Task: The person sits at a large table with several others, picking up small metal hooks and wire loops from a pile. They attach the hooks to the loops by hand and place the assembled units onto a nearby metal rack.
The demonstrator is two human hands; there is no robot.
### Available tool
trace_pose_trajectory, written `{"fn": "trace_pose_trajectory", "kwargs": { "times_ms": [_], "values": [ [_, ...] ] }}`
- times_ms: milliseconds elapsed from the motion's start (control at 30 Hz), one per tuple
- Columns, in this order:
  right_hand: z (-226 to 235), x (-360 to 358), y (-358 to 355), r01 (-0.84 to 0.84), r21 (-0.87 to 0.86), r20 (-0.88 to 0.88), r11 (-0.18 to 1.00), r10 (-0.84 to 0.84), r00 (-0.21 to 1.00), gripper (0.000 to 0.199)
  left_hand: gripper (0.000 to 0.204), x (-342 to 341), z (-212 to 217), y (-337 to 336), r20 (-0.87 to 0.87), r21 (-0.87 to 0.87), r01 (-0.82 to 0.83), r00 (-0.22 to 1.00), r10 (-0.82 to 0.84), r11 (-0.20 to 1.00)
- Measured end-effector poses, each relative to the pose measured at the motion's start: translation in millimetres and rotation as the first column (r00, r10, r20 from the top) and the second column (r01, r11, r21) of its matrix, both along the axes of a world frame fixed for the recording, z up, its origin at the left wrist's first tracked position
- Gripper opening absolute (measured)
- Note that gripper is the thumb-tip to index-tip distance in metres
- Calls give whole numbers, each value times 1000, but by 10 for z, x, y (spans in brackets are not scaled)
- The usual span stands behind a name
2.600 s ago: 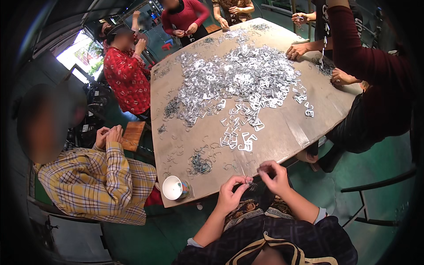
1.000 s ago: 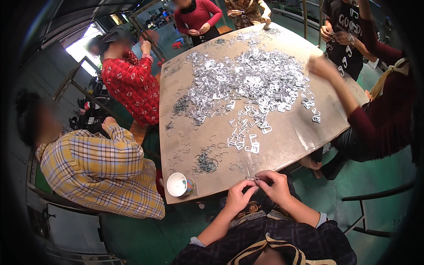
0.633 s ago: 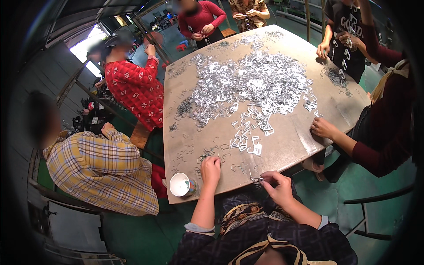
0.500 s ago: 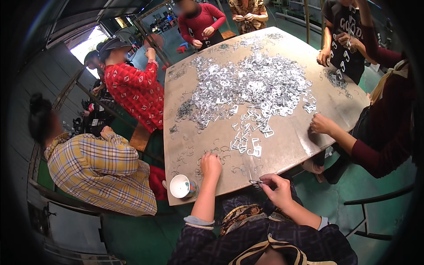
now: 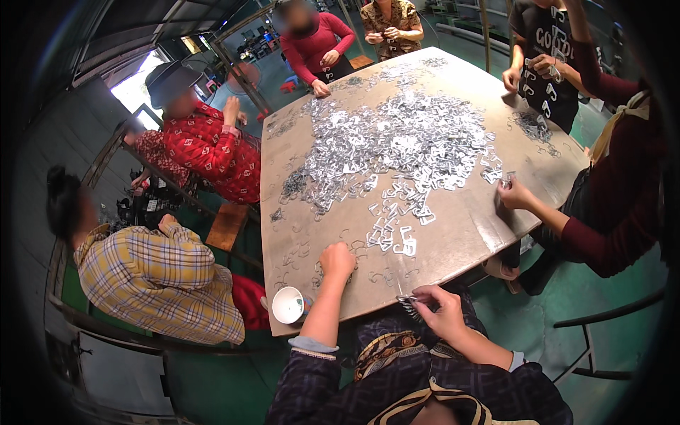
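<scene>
My left hand (image 5: 337, 261) is over the near left of the table with its fingers curled down among thin bent wire hooks (image 5: 359, 248); its fingertips are hidden, so I cannot tell what is in them. At the table's near edge, my right hand (image 5: 440, 312) pinches a row of small shiny metal clips (image 5: 409, 306) between thumb and fingers. Flat silver metal buckles (image 5: 405, 242) lie loose in front of my hands. Beyond them spreads a large heap of the same silver pieces (image 5: 418, 138).
A white paper cup (image 5: 287, 304) stands at the near left corner of the brown table (image 5: 460, 230). Several people work around it, and a co-worker's hand (image 5: 516, 193) rests at the right edge. Dark wire piles (image 5: 533, 126) lie near the rim. A wooden stool (image 5: 227, 225) stands at left.
The clips in my right hand have turned and now show as a fanned row. My left hand stays near the same wires, its fingers more curled. A co-worker across has lowered a hand to the table.
</scene>
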State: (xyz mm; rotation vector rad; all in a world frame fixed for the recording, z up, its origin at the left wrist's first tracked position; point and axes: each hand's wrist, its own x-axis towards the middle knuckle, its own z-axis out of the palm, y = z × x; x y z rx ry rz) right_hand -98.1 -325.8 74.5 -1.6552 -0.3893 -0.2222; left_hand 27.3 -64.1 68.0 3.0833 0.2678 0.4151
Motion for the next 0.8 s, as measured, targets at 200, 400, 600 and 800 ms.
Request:
{"fn": "trace_pose_trajectory", "kwargs": {
  "times_ms": [200, 400, 600, 800],
  "values": [
    [-147, 98, 38, 20, 35, -41, 999, -19, 999, 27, 8, -377, -60, -90, 87, -909, 192, 956, -280, 370],
    [-111, 64, 57, 5, 46, -42, 999, -3, 999, 30, 9, -1124, 291, -637, 300, -870, 461, 776, -555, 174],
    [-113, 33, 64, -16, 19, -23, 1000, 16, 1000, 32, 11, -1205, 236, -733, 313, -822, 498, 799, -513, 274],
    [-113, 43, 47, -57, 40, 31, 998, 56, 998, 34, 10, -1239, 168, -848, 346, -827, 505, 804, -484, 248]
  ]
}}
